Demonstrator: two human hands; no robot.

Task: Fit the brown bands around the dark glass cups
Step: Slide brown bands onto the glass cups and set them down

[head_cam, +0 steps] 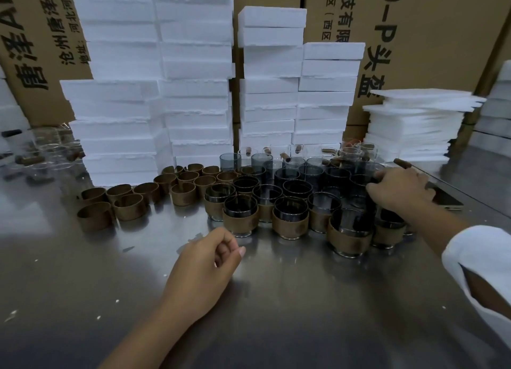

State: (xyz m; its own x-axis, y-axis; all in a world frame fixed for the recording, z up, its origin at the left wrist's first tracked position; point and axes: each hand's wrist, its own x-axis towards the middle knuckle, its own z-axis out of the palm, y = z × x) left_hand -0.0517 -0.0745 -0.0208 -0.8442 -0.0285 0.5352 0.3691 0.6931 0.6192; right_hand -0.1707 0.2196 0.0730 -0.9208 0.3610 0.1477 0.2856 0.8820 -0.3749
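Note:
Several dark glass cups stand packed together at the middle of the steel table. The front ones, such as the banded cup, wear brown bands. Loose brown bands lie in rows to their left. My right hand reaches over the right side of the cluster, fingers curled down around a dark cup's rim. My left hand rests on the table in front of the cups, fingers loosely curled, holding nothing.
Stacks of white foam boxes rise behind the bands, with cardboard cartons behind them. Clear glass cups sit at far left. Thin foam sheets are piled at right, beside a flat phone-like object.

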